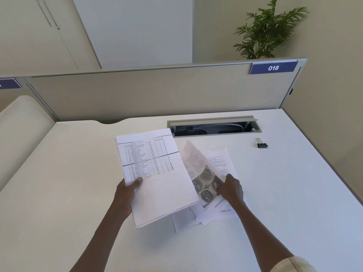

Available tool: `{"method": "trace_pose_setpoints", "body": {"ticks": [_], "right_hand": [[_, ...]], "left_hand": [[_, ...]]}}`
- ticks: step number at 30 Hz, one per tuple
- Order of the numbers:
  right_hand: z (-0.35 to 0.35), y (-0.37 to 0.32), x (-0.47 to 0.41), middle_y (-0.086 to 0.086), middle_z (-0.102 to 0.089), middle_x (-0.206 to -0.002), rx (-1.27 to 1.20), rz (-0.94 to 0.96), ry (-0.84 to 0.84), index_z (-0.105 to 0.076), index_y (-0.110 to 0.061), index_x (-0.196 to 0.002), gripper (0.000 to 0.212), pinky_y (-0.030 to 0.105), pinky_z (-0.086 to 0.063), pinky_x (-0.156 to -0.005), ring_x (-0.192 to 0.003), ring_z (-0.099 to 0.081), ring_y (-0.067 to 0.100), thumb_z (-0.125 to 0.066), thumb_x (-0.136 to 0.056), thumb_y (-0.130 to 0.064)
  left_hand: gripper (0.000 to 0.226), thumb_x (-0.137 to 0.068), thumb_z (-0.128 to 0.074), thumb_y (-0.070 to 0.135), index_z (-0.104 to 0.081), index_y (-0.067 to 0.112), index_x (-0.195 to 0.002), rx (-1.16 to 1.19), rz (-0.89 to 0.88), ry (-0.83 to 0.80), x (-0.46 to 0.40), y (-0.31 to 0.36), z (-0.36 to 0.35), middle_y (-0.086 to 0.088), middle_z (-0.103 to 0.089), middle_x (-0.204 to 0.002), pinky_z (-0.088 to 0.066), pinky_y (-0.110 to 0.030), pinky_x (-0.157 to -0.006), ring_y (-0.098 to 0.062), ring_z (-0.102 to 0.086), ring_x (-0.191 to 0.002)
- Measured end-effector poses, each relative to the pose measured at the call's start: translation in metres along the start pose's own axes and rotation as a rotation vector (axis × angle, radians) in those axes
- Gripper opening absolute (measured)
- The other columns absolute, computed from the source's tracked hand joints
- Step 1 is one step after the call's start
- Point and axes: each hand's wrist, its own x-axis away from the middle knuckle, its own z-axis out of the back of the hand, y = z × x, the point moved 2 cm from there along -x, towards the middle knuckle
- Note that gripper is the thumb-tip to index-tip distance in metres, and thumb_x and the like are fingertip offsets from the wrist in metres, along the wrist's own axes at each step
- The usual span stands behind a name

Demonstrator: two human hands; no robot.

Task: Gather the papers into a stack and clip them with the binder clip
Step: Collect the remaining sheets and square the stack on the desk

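head view, close, down over desk (294,193)

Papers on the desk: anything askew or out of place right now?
Yes. The sheets on the desk lie fanned at different angles, one white sheet poking out below. The right hand lifts a photo page curled upward; the left hand holds a tilted bundle. The binder clip sits apart, unused.

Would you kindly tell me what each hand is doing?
Left hand: holding white printed paper stack.
Right hand: holding one picture-printed sheet.
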Motion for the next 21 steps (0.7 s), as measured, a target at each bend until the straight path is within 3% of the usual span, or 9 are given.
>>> {"method": "trace_pose_setpoints", "body": {"ticks": [3, 9, 18, 21], "right_hand": [[0.004, -0.001, 0.003, 0.012, -0.068, -0.088, -0.106, 0.019, 0.078, -0.052, -0.01, -0.084, 0.026, 0.031, -0.042, -0.063, -0.084, -0.062, 0.036, -0.07, -0.08, -0.028], [0.024, -0.018, 0.014, 0.003, -0.057, -0.064, -0.167, 0.157, 0.171, -0.066, -0.013, -0.082, 0.011, 0.03, -0.04, -0.058, -0.069, -0.056, 0.036, -0.061, -0.085, -0.023], [0.066, -0.059, 0.029, 0.004, -0.057, -0.057, -0.26, 0.317, 0.279, -0.063, -0.009, -0.076, 0.013, 0.029, -0.034, -0.048, -0.053, -0.046, 0.025, -0.063, -0.085, -0.017], [0.075, -0.072, 0.032, 0.009, -0.06, -0.06, -0.346, 0.357, 0.284, -0.063, -0.008, -0.074, 0.013, 0.028, -0.034, -0.048, -0.052, -0.043, 0.023, -0.065, -0.083, -0.017]], "left_hand": [[0.022, -0.092, -0.062, 0.002, -0.069, 0.016, -0.107, -0.017, -0.012, 0.023, -0.002, 0.001, 0.0, 0.003, -0.077, -0.094, -0.056, -0.034, -0.07, -0.017, -0.072, -0.08], [0.023, -0.092, -0.063, 0.003, -0.066, 0.014, -0.112, -0.07, -0.045, 0.116, -0.012, 0.0, 0.002, -0.003, -0.071, -0.1, -0.052, -0.038, -0.081, -0.023, -0.067, -0.085], [0.027, -0.092, -0.065, 0.012, -0.065, 0.014, -0.119, -0.192, -0.065, 0.269, -0.024, -0.01, 0.015, -0.008, -0.07, -0.113, -0.052, -0.052, -0.096, -0.033, -0.067, -0.103], [0.028, -0.092, -0.064, 0.01, -0.064, 0.013, -0.12, -0.178, -0.072, 0.258, -0.023, -0.006, 0.012, -0.009, -0.07, -0.112, -0.052, -0.048, -0.094, -0.03, -0.066, -0.097]]}}
